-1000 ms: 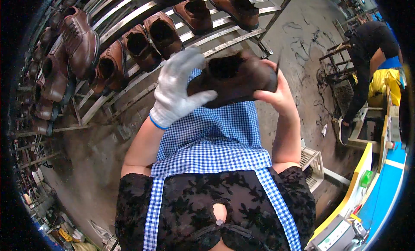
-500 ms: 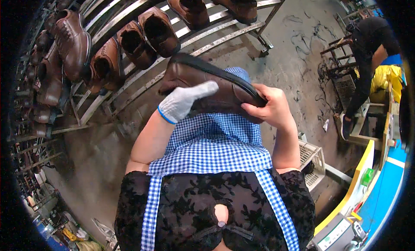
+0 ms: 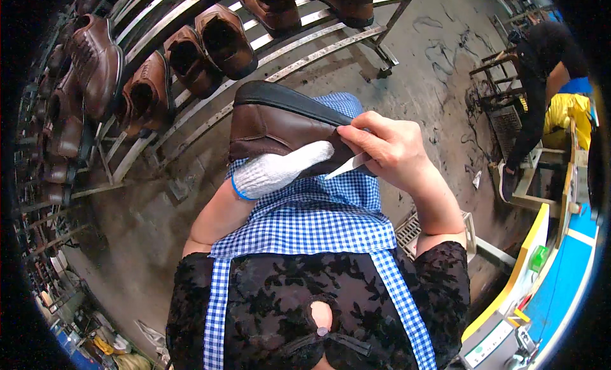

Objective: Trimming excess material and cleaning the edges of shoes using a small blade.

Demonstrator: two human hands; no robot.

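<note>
Shifting its grip, the right hand [image 3: 388, 144] now pinches a thin pale blade [image 3: 347, 166] beside the brown shoe [image 3: 267, 125], fingertips at the dark sole [image 3: 286, 99], so support seems to fall mainly to the gloved left hand [image 3: 270, 171]. That hand clasps the shoe, thumb along the leather; the shoe lies sideways between both hands.
</note>
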